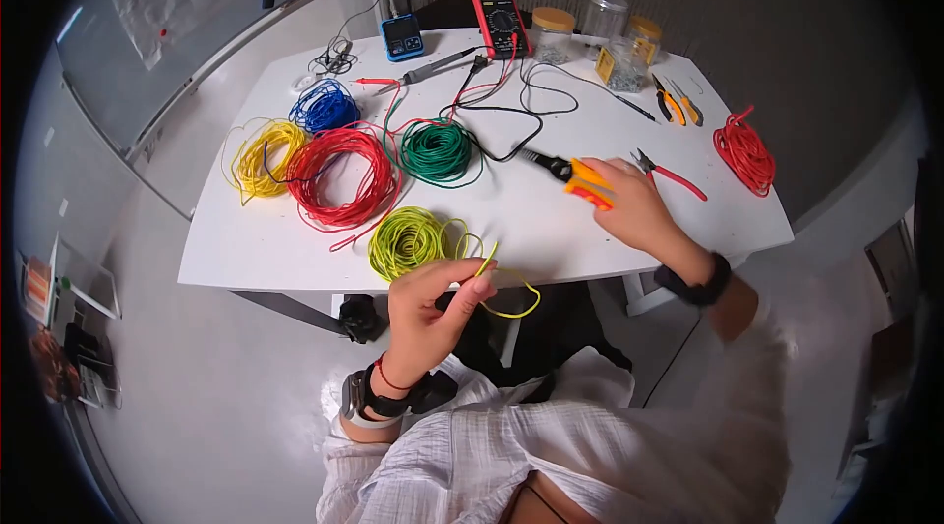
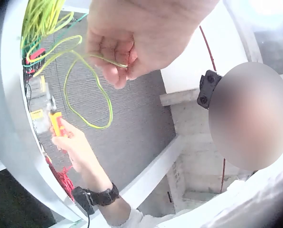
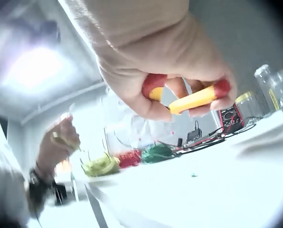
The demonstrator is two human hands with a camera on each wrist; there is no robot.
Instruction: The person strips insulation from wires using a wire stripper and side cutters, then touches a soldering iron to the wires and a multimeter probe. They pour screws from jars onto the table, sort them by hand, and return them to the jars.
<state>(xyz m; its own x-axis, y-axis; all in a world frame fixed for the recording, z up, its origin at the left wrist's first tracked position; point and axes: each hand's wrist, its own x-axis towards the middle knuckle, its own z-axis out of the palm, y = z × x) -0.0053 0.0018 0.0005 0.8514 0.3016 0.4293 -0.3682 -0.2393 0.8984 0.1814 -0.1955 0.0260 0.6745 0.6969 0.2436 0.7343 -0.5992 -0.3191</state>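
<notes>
My left hand (image 1: 425,316) pinches the end of a yellow-green wire (image 1: 526,312) between thumb and fingertips, in front of the table's near edge. The wire loops loosely back to its yellow-green coil (image 1: 405,247); in the left wrist view the wire loop (image 2: 109,107) hangs below the fingers. Over the right part of the table, my right hand (image 1: 634,209) grips wire strippers (image 1: 588,188) by their orange-and-red handles. Their black head points left and away from me. The right wrist view shows the fingers and thumb curled round the stripper handles (image 3: 194,100).
Red (image 1: 339,180), green (image 1: 436,150), blue (image 1: 324,107) and yellow (image 1: 265,160) wire coils lie on the left. Behind are a multimeter (image 1: 501,21), a soldering iron (image 1: 433,67) and jars (image 1: 553,32). Red-handled cutters (image 1: 678,180) and another red coil (image 1: 744,152) lie right.
</notes>
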